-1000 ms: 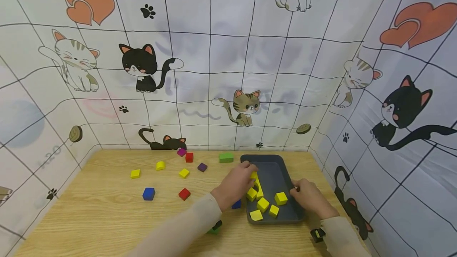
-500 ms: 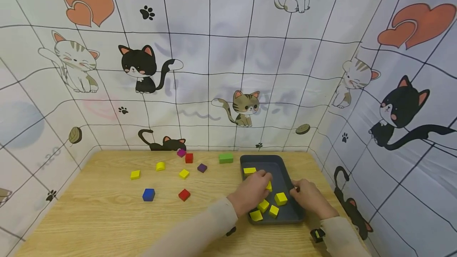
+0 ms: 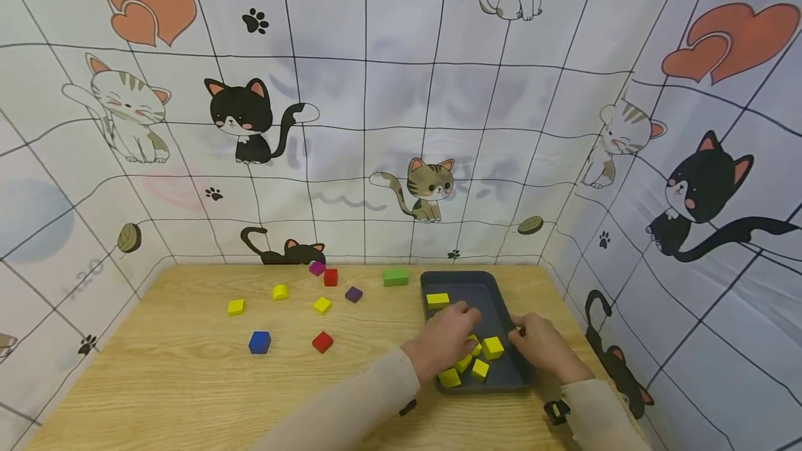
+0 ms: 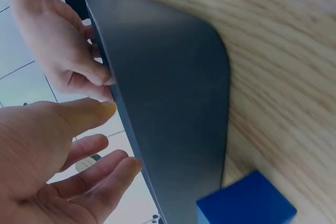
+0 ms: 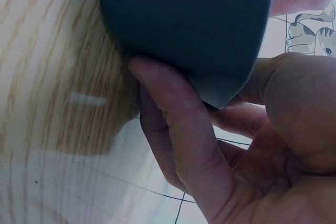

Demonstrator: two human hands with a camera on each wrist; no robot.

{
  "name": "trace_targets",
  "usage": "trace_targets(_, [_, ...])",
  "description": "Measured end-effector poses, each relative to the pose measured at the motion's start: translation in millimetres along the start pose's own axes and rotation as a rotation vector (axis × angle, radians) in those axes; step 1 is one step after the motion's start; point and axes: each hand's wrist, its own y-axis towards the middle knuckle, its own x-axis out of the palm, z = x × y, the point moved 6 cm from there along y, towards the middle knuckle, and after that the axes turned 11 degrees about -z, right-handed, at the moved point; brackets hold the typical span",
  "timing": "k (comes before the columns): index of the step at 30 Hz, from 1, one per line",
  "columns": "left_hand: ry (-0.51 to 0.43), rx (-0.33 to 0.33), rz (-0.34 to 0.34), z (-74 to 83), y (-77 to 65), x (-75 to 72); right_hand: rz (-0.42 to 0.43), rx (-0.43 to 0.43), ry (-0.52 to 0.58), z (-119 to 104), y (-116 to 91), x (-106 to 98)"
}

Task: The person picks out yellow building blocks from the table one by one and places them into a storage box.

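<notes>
My left hand (image 3: 443, 341) is over the left side of a dark grey tray (image 3: 477, 291), its thumb and fingers apart. In the left wrist view the fingertips (image 4: 132, 165) are at the tray's rim, with nothing visible between them. Near and partly under that hand lie several yellow blocks (image 3: 492, 348). Another yellow block (image 3: 438, 301) lies at the tray's back left. My right hand (image 3: 546, 345) grips the tray's right rim; the right wrist view shows its thumb and fingers (image 5: 176, 114) around the tray wall.
Left of the tray are a green block (image 3: 395, 277), red blocks (image 3: 322, 342), purple blocks (image 3: 354, 294), yellow blocks (image 3: 322, 305) and a blue block (image 3: 260, 342). Another blue block (image 4: 247, 203) stands close beside the tray. A patterned cloth (image 3: 332, 200) rises behind the table.
The left hand has moved right and slightly toward me, from the tray's left rim to over its blocks. The back-left yellow block has come into view. The right hand stays on the rim.
</notes>
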Motion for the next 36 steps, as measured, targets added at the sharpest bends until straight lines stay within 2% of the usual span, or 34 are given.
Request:
trace_targets(5, [0.004, -0.028, 0.042, -12.6, -6.8, -5.5, 0.01, -0.005, -0.012, -0.5, 0.6, 1.0])
trace_targets(10, [-0.012, -0.054, 0.086, -30.5, -22.0, -16.5, 0.005, -0.001, -0.011, -1.0, 0.8, 0.9])
trace_targets(13, [0.002, -0.093, 0.106, -46.0, -31.8, -22.6, 0.006, -0.004, -0.018, -2.9, -0.2, 0.0])
trace_targets(18, [0.005, -0.197, 0.113, -81.0, -50.8, -31.9, 0.002, -0.007, -0.021, -4.1, -0.9, 0.4])
trace_targets(27, [-0.036, -0.366, 0.195, -153.7, -106.1, -47.1, -0.004, 0.014, -0.017, 1.9, -1.7, 3.1])
trace_targets(31, [-0.068, -0.448, 0.227, -184.0, -135.3, -59.2, 0.003, -0.002, -0.01, 0.1, -2.5, 2.5])
trace_targets(36, [-0.07, -0.509, 0.262, -217.5, -174.5, -72.0, 0.007, -0.047, 0.004, -2.4, -2.7, 1.0])
